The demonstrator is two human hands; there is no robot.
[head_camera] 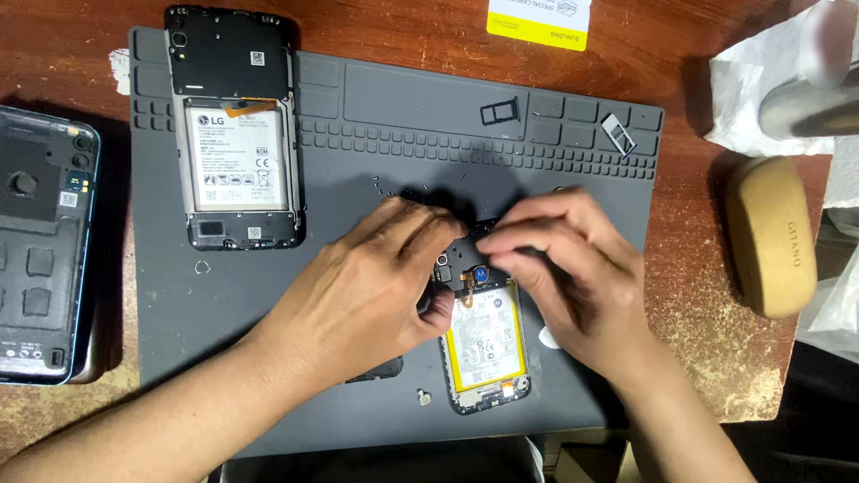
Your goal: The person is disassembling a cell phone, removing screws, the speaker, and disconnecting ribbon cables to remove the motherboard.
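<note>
Two bare hands met over an opened phone [483, 344] lying back-up on the grey work mat [376, 134], near its lower middle; the left hand [376, 286] curled around the phone's upper left edge, fingers bent and pinching the dark top section; the right hand [573, 268] arched over from the other side, fingertips pressed together on that same top section, though what lay between them was hidden; both forearms slanted in from the bottom edge; a second opened phone [234, 134] lay at the mat's upper left, well apart.
</note>
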